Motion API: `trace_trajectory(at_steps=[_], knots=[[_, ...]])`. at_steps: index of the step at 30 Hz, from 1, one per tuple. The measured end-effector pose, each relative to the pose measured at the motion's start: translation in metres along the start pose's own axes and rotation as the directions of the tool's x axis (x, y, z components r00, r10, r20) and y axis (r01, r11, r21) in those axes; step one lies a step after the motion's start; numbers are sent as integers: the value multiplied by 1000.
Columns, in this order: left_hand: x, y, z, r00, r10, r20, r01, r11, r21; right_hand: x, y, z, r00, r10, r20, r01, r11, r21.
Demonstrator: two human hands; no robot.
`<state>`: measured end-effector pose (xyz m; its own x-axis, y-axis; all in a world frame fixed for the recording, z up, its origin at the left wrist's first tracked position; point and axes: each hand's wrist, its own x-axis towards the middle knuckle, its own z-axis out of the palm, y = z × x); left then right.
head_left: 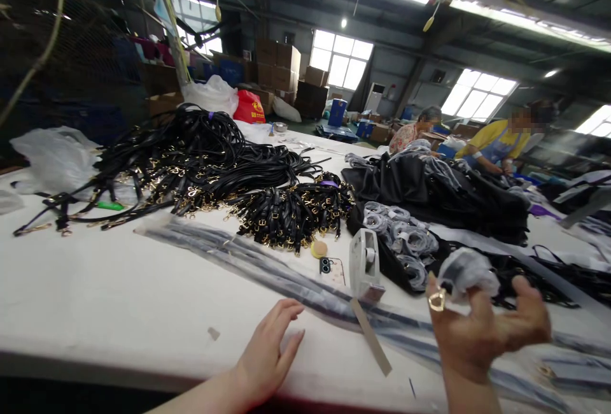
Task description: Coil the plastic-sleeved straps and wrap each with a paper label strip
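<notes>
My left hand rests palm down over the front of the white table, its fingers apart and nothing in them. Raised at the right, my right hand holds a small bundle wrapped in clear plastic between thumb and fingers. A gold clasp hangs beside the thumb. Long plastic-wrapped straps run diagonally across the table behind my left hand. Between my hands lies a grey-brown strip, near a white tape dispenser.
Black straps with gold clasps are heaped at the back left. A phone lies mid-table. Wrapped coils and black bags stand at the right. Two people work beyond them.
</notes>
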<state>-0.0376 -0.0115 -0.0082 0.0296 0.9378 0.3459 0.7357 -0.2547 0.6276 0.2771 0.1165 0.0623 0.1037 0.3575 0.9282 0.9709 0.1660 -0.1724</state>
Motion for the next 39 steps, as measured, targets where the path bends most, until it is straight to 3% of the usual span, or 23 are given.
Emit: trace_trajectory(at_steps=[2,4,6,8,9,11,13,14,16,17,18,20,23,25,27,29,32,34,35,36,39], knots=[[-9,-21,-2,998,-49,-40,55,987,152,20,17,49,999,-5,49,9,998,-66],[-18,-35,-3,994,-83,-66,97,960,261,27,24,103,968,68,243,-52,996,-69],[-25,-41,-5,993,-97,-67,113,942,315,25,25,150,861,41,507,-44,999,-6],[-25,-42,-9,993,-102,-59,116,933,340,21,24,178,771,-6,637,-35,998,53],[-23,-41,-10,993,-103,-55,116,930,348,20,23,183,754,-17,657,-37,997,68],[-15,-41,-13,994,-99,-37,106,929,355,17,22,174,748,4,664,-63,996,64],[-2,-41,-13,996,-90,-1,85,933,350,10,20,145,749,49,660,-98,994,38],[5,-42,-12,996,-87,19,75,934,349,3,17,126,726,63,685,-111,993,27],[20,-43,-8,993,-89,73,57,931,360,-21,7,86,602,40,797,-112,993,35],[28,-43,-6,990,-92,106,46,927,371,-37,1,68,449,-3,894,-109,992,58],[36,-43,-3,985,-97,142,36,922,385,-55,-6,51,326,-45,944,-109,990,85],[50,-43,2,972,-108,210,15,916,401,-89,-15,28,256,-91,962,-122,985,126],[67,-41,4,960,-117,254,9,921,390,-117,-14,10,226,-90,970,-170,977,131],[71,-39,1,955,-114,272,8,932,363,-115,-1,5,202,-88,975,-223,966,133],[68,-36,-5,945,-116,306,11,946,325,-97,18,3,214,-58,975,-274,955,117],[59,-29,-10,928,-122,351,24,962,271,-72,35,5,267,34,963,-313,948,53],[40,-12,-14,895,-121,430,56,986,160,-38,47,14,406,240,882,-391,918,-70],[31,1,-15,877,-115,467,82,993,90,-29,42,15,444,340,829,-489,867,-94],[27,8,-15,873,-126,472,124,992,35,-30,36,12,421,359,833,-543,836,-87],[24,16,-14,871,-149,468,187,982,-35,-34,28,7,369,355,859,-599,797,-73],[18,38,-8,859,-235,456,383,884,-267,-64,-9,-22,139,223,965,-790,612,-28]])
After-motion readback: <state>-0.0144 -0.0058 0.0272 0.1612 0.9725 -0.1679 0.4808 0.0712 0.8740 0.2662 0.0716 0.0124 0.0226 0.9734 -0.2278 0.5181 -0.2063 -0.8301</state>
